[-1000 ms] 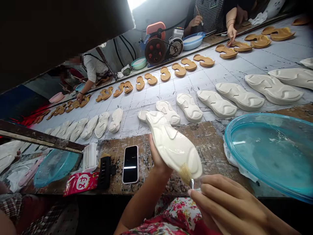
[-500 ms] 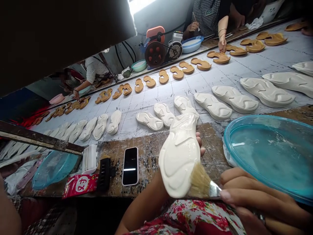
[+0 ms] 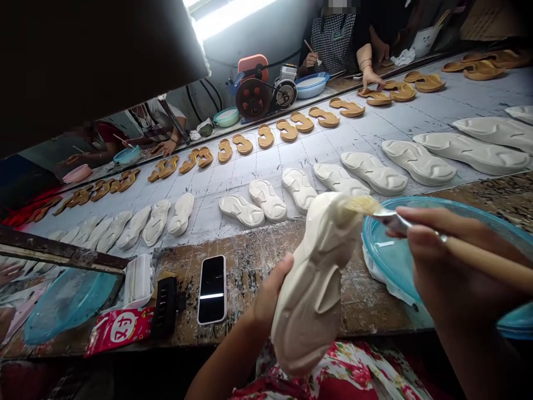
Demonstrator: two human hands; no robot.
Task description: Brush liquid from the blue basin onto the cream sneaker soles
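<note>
My left hand grips a white moulded shoe sole by its left edge, holding it nearly upright over my lap. My right hand holds a wooden-handled brush whose bristles touch the sole's top end. Just right of the sole, under my right hand, a blue plastic basin of liquid sits on the wooden ledge.
A phone, a black object, a red packet and a second blue basin lie on the ledge to the left. Rows of white soles and tan soles cover the belt. People work along the far side by a motor machine.
The brush has moved from the sole's lower end up to its top end. My left hand has turned the sole more upright, and the view has shifted slightly.
</note>
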